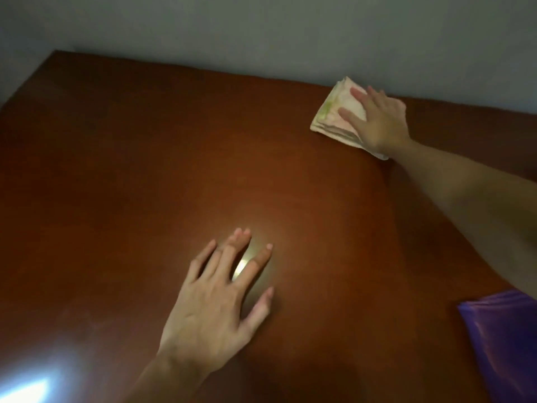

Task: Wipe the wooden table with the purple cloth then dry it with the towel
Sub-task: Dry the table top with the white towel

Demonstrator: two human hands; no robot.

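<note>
A reddish-brown wooden table [130, 170] fills the view. Far right on it, by the wall, lies a folded pale towel [331, 114] with pink and green marks. My right hand [377, 120] lies flat on the towel with straight, spread fingers and covers its right part. My left hand [215, 298] rests on the bare table near the front middle, fingers spread and straight, holding nothing. The purple cloth [505, 338] lies at the table's front right, partly cut off by the frame edge and apart from both hands.
A grey wall [261, 30] runs along the table's far edge and left side. A bright light reflection [26, 388] glares on the front left of the tabletop, and a smaller glint shows between my left fingers.
</note>
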